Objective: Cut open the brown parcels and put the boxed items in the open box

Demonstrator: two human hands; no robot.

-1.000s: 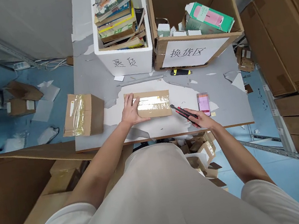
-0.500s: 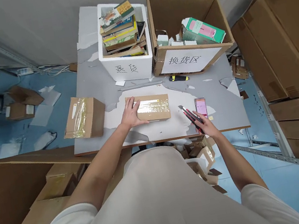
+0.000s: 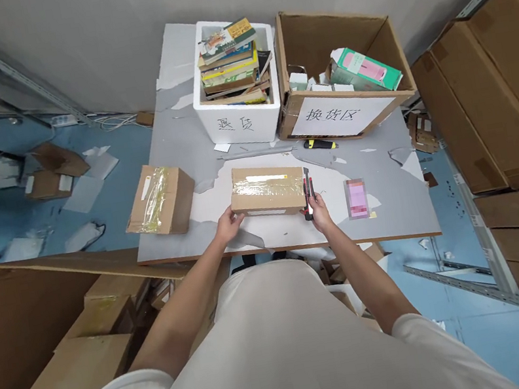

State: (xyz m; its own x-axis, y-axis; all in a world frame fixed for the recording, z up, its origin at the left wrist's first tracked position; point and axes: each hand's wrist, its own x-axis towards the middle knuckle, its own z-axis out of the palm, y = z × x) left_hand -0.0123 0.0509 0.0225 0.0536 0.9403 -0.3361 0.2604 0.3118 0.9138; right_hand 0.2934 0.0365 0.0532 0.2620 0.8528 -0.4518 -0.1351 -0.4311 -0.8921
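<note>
A taped cardboard box lies in front of me, with shiny tape and a white label strip along its top. My left hand grips its near left corner, the fingers partly hidden under the edge. At the box's right end, my right hand is closed around a red and black box cutter that points away from me, its blade end up beside the box. Whether those fingers also touch the cardboard I cannot tell.
On the grey table stand a second taped box, a white foam bin of books and a large carton with small boxes. A yellow-black cutter and a phone lie there too. Stacked cartons fill the right shelf.
My left hand has gone from the box's top to its near left corner. My right hand has brought the box cutter leftward to the box's right end. The view has shifted slightly.
</note>
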